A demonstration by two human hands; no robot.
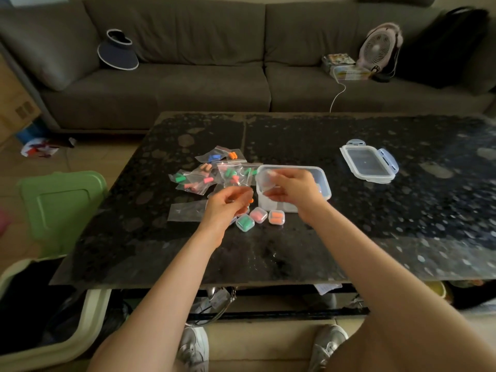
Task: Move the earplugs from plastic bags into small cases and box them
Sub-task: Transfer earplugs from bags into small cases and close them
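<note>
Fingers (pixel 240 196) of my left hand (pixel 226 208) curled in together, pinching what looks like an orange earplug (pixel 251 201) that peeks past the tips; blur makes this a best reading. Right hand (pixel 294 187) raised over the near-left corner of the clear box (pixel 323 181), its fingers (pixel 276 175) and thumb clamped on a small clear case (pixel 264 181), held up, I judge, to take the plug, so both hands meet in the air rather than working flat on the table (pixel 295 264). Three filled cases wait just in front of the box, touching or nearly so: green case (pixel 244 222), pink case (pixel 258 215), orange case (pixel 276 217), parked there, I judge, to go into the box in a batch. Box lid (pixel 369 163) lies well apart to the right, out of the working path. Pile of bagged earplugs (pixel 212 173) sits just left of the box, within easy reach of my left hand; one emptied bag (pixel 185 212) lies flat nearer me, separate from the full ones. Writing: none legible on bags, cases, box or lid. Printed boxes (pixel 339 61) on the sofa (pixel 188 84) carry colourful print, too small to read
</note>
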